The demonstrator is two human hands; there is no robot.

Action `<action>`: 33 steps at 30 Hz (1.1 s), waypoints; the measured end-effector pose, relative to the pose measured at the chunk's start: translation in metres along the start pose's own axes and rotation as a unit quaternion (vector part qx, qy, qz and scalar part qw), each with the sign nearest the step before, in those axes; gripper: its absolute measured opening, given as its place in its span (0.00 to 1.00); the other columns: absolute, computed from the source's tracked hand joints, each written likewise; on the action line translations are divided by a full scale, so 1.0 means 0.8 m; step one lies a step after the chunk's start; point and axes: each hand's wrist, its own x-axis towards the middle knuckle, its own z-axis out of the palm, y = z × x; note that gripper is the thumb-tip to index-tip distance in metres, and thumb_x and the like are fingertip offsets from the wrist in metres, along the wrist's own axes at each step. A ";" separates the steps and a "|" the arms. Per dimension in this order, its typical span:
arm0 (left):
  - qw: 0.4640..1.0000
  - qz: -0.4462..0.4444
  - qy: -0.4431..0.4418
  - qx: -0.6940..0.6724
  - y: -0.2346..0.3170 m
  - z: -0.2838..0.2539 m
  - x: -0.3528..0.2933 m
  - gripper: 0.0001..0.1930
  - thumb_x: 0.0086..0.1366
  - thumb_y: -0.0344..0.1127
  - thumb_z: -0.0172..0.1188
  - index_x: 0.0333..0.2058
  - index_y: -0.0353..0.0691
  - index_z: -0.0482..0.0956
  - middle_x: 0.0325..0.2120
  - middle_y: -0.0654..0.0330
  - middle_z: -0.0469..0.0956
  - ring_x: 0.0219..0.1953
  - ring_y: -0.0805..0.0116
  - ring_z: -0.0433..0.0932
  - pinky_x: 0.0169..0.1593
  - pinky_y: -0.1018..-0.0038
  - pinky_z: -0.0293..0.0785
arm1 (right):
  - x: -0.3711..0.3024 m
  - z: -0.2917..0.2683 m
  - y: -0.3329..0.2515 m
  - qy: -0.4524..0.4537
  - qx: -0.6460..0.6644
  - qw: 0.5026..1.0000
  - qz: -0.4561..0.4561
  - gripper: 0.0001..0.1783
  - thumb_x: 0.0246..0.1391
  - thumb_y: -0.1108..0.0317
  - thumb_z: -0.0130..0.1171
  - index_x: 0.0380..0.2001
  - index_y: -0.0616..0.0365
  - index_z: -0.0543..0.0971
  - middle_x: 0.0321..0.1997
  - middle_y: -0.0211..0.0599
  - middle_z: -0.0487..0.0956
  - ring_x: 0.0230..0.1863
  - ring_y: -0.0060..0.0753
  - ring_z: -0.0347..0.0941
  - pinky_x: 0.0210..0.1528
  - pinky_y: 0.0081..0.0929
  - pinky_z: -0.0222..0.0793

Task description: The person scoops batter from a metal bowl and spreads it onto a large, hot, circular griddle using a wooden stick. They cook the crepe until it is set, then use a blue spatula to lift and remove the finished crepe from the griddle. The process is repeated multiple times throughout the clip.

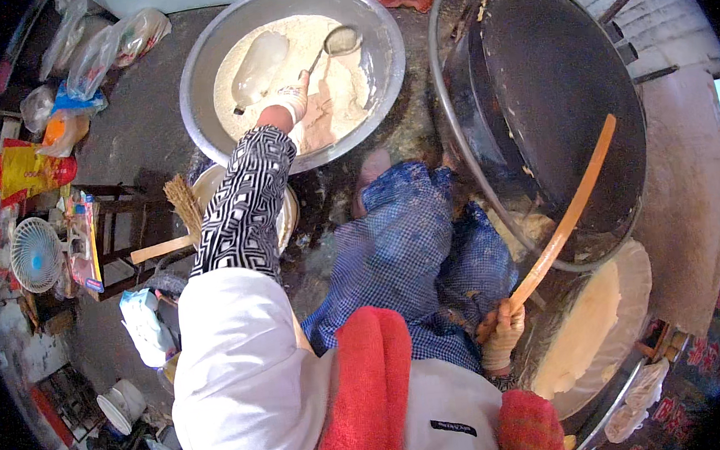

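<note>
Head view: the left hand (293,103), in a pale wrap, extends over the near edge of the metal bowl (382,47) and is closed around the handle of a round-headed ladle (343,41). The ladle head sits toward the bowl's far right edge, above or against the pale powder (233,66); contact cannot be determined. A clear scoop (261,67) rests in the powder, toward the bowl's left edge. The right hand (503,330), also wrapped, grips the lower end of a curved wooden strip (565,230). The strip crosses the near edge of the black griddle (566,99), its free end positioned over the griddle's right side; contact cannot be determined. A pale flat sheet (578,335) lies right of the right hand, beside the griddle's near edge.
</note>
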 end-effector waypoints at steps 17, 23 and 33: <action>0.935 0.052 -0.141 -0.321 -0.020 0.054 -0.237 0.34 0.71 0.46 0.53 0.69 0.42 0.50 0.29 0.60 0.74 0.24 0.67 0.72 0.28 0.71 0.73 | 0.018 0.006 -0.006 0.016 0.018 0.999 0.024 0.10 0.63 0.58 0.54 0.41 0.50 0.68 0.16 0.26 0.66 0.12 0.22 0.62 0.13 0.21 0.60; 0.482 -0.071 -0.313 -0.815 0.041 0.085 -0.247 0.21 0.71 0.32 0.51 0.60 0.61 0.62 0.25 0.68 0.63 0.21 0.81 0.61 0.18 0.87 0.58 | 0.013 0.002 -0.022 0.005 0.061 0.997 0.048 0.10 0.63 0.58 0.52 0.41 0.52 0.70 0.18 0.28 0.68 0.13 0.23 0.64 0.13 0.22 0.62; 0.468 -0.059 -0.287 -0.834 -0.014 0.073 -0.340 0.12 0.74 0.35 0.48 0.54 0.52 0.71 0.24 0.70 0.61 0.17 0.82 0.57 0.16 0.87 0.57 | 0.014 -0.003 -0.042 -0.121 -0.121 0.979 -0.110 0.08 0.63 0.67 0.55 0.38 0.61 0.74 0.22 0.31 0.77 0.23 0.25 0.75 0.25 0.24 0.72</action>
